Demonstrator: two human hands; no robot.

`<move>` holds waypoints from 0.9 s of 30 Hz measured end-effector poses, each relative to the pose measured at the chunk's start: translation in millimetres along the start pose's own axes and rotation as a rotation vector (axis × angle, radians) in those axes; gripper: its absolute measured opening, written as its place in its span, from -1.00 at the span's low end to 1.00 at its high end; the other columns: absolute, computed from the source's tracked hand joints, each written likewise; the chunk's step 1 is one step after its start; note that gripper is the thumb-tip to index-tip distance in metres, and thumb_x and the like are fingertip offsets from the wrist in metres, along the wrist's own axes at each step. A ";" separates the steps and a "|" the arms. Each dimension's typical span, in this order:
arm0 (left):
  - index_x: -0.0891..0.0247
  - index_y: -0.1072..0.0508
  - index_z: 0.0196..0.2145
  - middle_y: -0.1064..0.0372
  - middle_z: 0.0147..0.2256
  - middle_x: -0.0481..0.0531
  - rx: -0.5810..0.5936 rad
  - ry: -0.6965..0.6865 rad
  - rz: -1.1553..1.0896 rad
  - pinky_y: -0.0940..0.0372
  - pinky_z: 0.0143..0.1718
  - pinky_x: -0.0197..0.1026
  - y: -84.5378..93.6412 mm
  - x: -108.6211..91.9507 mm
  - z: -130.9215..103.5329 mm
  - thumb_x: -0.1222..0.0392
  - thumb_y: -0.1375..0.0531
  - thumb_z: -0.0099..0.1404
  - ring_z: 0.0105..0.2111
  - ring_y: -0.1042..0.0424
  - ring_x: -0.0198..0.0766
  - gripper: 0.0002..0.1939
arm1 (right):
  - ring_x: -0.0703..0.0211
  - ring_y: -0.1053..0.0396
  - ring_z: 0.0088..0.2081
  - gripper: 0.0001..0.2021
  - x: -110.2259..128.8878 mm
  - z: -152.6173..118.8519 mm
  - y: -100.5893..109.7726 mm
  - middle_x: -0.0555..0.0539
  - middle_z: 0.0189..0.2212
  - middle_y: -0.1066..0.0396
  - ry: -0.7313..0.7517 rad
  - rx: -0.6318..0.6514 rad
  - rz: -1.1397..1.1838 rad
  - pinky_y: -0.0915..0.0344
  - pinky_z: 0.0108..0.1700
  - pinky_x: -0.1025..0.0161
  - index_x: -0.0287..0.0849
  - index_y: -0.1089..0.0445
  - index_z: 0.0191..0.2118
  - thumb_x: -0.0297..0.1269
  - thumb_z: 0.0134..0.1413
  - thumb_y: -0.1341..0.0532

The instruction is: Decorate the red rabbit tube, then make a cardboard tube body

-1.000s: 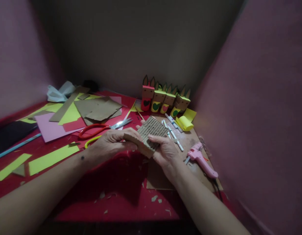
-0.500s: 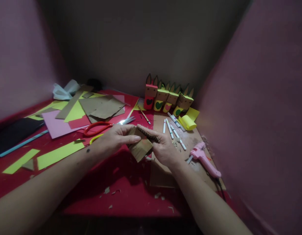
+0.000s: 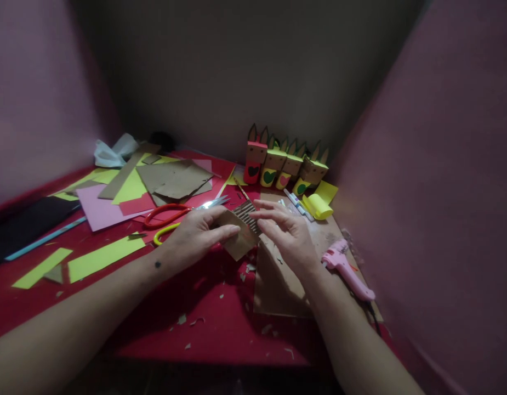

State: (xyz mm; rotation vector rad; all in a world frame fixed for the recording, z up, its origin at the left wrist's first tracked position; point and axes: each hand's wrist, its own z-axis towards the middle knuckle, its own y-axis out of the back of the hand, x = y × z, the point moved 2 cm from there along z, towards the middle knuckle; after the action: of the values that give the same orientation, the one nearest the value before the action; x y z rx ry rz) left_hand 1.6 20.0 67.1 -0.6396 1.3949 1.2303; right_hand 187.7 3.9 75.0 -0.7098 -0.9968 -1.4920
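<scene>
My left hand [image 3: 198, 233] pinches a small piece of brown cardboard [image 3: 241, 246] between thumb and fingers, raised above the red tabletop. The cardboard's far part has its corrugated ridges bare, while the near part is smooth. At its right edge, my right hand [image 3: 292, 236] has its fingers stretched out and parted; the fingertips reach the ridges, though whether they touch is hard to tell. Scissors with red handles [image 3: 166, 215] lie just beyond my left hand, beside a yellow handle [image 3: 165, 233] partly hidden by that hand.
Cardboard animal figures [image 3: 256, 159] stand along the back wall. A pink glue gun [image 3: 347, 269] rests on a cardboard sheet [image 3: 273, 302] at the right, near white markers [image 3: 296, 203] and a yellow paper roll [image 3: 319, 207]. Cardboard sheets [image 3: 175, 178] and coloured paper [image 3: 107, 258] cover the left.
My right hand has loosened from the cardboard and its fingers have spread. The cardboard has tilted, so its ridged face now shows. The view has shifted slightly.
</scene>
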 end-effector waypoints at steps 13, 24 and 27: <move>0.31 -0.48 -0.37 -0.42 -0.44 -0.03 -0.106 -0.026 0.102 -0.26 -0.38 -0.24 -1.9 -7.9 -5.7 0.05 -0.23 0.16 -0.42 -0.36 -0.26 -0.77 | 0.15 -0.36 -0.24 -0.86 -0.7 -18.5 -20.1 -0.06 -0.36 -0.43 0.671 -0.118 -0.660 -0.31 0.01 0.02 -0.11 -0.35 -0.34 -0.50 0.16 -0.14; 0.30 -0.51 -0.33 -0.52 -0.36 0.01 -0.302 -0.018 -0.068 -0.29 -0.34 -0.27 20.7 -5.7 4.7 0.07 -0.25 0.15 -0.38 -0.41 -0.27 -0.77 | 0.14 -0.34 -0.26 -0.89 13.4 -23.1 -17.8 -0.12 -0.35 -0.35 0.581 0.016 -0.531 -0.36 -0.23 0.15 -0.17 -0.30 -0.31 -0.50 0.18 -0.10; 0.30 -0.51 -0.32 -0.52 -0.36 0.01 -0.330 -0.034 -0.030 -0.29 -0.34 -0.26 22.2 -6.3 3.8 0.06 -0.25 0.15 -0.38 -0.42 -0.26 -0.76 | 0.14 -0.34 -0.29 -0.92 13.3 -22.0 -17.7 -0.12 -0.36 -0.36 0.535 0.015 -0.557 -0.35 -0.26 0.16 -0.17 -0.34 -0.30 -0.44 0.20 -0.12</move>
State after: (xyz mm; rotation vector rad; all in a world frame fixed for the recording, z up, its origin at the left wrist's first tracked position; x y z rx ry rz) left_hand -15.4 28.8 80.5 -0.8580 1.1590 1.4545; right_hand 170.2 -21.9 73.0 0.0125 -0.8130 -2.0094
